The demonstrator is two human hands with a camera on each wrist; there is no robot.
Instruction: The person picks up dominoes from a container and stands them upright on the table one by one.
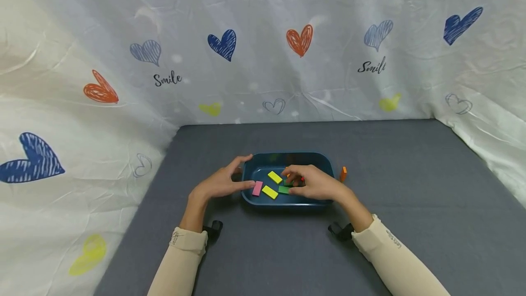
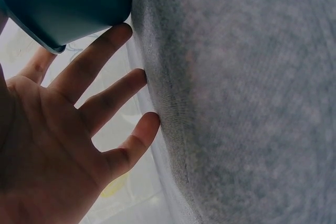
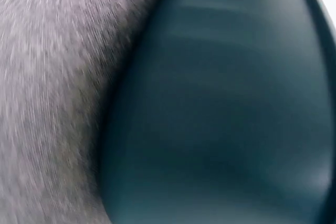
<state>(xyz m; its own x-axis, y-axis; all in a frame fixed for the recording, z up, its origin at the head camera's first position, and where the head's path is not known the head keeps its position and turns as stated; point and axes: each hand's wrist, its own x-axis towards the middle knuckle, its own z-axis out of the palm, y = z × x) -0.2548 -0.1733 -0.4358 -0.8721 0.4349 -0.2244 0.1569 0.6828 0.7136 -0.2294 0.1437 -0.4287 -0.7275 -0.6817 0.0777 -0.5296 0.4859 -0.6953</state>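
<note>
1. A dark blue tray (image 1: 328, 163) is sitting in the lower middle of the head view on a grey bench (image 1: 411, 186), with a heart-printed white sheet (image 1: 263, 35) hanging across the whole top of the frame and down both sides.
2. The left hand (image 1: 222, 182) is resting against the tray's left end, fingers straight and spread wide, holding nothing; in the left wrist view its fingertips (image 2: 121, 30) are lying just at the tray's outer wall (image 2: 63, 3), in the upper left of that frame.
3. The right hand (image 1: 314, 182) is reaching into the right half of the tray with its fingers curled down over small pieces; something red (image 1: 302, 178) is peeping out beneath them, but whether it is being pinched I cannot tell.
4. Lying loose in the tray, left of that hand, are a pink block (image 1: 257, 188), two yellow blocks (image 1: 274, 177) (image 1: 269, 192) and a green block (image 1: 283, 189).
5. An orange block (image 1: 343, 173) is standing on the bench just outside the tray's right end.
6. The right wrist view is showing only blurred tray wall (image 3: 226, 119) and grey cloth.
</note>
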